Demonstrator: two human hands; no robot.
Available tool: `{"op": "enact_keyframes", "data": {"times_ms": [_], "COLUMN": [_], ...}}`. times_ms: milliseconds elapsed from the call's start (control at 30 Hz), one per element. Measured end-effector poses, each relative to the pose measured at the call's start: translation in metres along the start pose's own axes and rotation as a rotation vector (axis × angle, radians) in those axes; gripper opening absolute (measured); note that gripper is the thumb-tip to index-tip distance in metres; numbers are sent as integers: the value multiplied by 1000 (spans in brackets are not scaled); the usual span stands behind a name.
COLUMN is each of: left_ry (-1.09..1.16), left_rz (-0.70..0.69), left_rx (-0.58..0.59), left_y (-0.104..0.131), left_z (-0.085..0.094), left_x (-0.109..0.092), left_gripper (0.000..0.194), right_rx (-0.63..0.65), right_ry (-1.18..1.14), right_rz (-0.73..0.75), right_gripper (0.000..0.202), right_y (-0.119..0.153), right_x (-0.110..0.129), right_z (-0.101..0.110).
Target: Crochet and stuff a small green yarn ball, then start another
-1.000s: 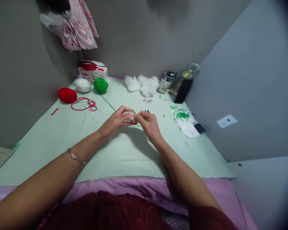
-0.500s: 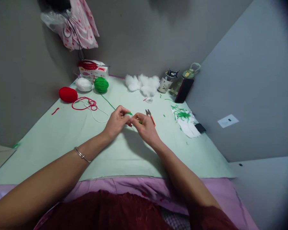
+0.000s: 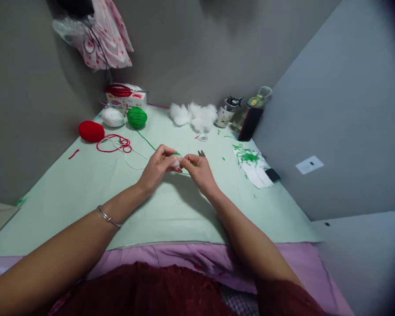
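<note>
Pale green table (image 3: 85,188) fills the centre of the frame, grey walls behind and to the right, purple cloth along the bottom edge

Both forearms come in from the bottom corners and meet just above frame centre. Left hand (image 3: 156,169) and right hand (image 3: 200,172) are fingertip to fingertip, both pinched shut on one small white piece (image 3: 175,163) held just above the table. Neither hand is nearer, the piece sits in the gap between the two pinches. Too small to tell its shape or long axis

Green yarn strand (image 3: 147,141) runs on a diagonal from the pinch point up and left to the green yarn ball (image 3: 137,117) in the upper left. So the feed comes from the upper left, passing over the left hand's side. A short green bit shows at the left fingertips

Beside the green ball: white yarn ball (image 3: 112,117) touching or just beside it on the left, red yarn ball (image 3: 91,131) further left and lower, loose red strand loop (image 3: 113,143) between them and the hands

White stuffing clump (image 3: 194,115) at top centre. Green clippings on a white cloth (image 3: 252,164) right of the hands, well apart

Scissor tips (image 3: 202,153) poke out just above the right hand, near but not held

Bracelet (image 3: 108,217) on left wrist
</note>
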State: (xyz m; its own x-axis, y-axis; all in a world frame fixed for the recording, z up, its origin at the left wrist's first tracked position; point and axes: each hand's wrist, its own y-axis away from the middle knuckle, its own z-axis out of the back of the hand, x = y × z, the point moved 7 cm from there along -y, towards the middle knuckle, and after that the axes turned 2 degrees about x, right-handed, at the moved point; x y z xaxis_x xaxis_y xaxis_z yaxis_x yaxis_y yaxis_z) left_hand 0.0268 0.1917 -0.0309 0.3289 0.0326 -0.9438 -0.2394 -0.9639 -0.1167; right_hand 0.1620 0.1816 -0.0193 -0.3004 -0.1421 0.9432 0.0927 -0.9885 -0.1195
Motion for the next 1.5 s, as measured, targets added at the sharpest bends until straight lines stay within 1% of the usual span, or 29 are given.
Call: {"op": "enact_keyframes", "data": {"times_ms": [133, 233, 367, 500, 633, 733, 833, 967, 1100, 1233, 1367, 1500], "left_ry": [48, 49, 32, -13, -45, -54, -56, -38, 12, 59, 84, 97], "left_rz": [40, 49, 21, -56, -137, -146, -113, -55, 5, 75, 129, 135], "left_rx": [50, 55, 27, -34, -74, -70, -49, -10, 40, 83, 75, 20], "left_y": [0, -1, -3, -4, 0, 2, 1, 1, 2, -1, -4, -4], "left_z": [-2, -1, 2, 5, 3, 1, 1, 1, -1, 1, 5, 6], "left_x": [-2, 1, 5, 1, -7, -8, -5, -4, -4, 1, 8, 13], "left_gripper": [21, 27, 27, 22, 22, 21, 18, 15, 24, 32, 33, 30], "right_rx": [-31, -34, -10, 5, 61, 66, 28, -38, -85, -75, -45, -52], "right_ry": [8, 26, 78, 141, -33, -48, 7, 82, 107, 105, 137, 250], "right_rz": [24, 47, 89, 126, 42, 19, 48, 76, 74, 67, 55, 58], "right_gripper": [38, 39, 37, 36, 49, 52, 49, 38, 34, 36, 37, 35], "right_y": [0, 1, 8, 13, 9, 5, 4, 6, 7, 6, 5, 7], "right_x": [2, 4, 12, 17, 7, 4, 6, 9, 10, 11, 9, 8], "right_z": [4, 6, 0, -5, -8, -8, -7, -2, 3, 5, 6, 3]}}
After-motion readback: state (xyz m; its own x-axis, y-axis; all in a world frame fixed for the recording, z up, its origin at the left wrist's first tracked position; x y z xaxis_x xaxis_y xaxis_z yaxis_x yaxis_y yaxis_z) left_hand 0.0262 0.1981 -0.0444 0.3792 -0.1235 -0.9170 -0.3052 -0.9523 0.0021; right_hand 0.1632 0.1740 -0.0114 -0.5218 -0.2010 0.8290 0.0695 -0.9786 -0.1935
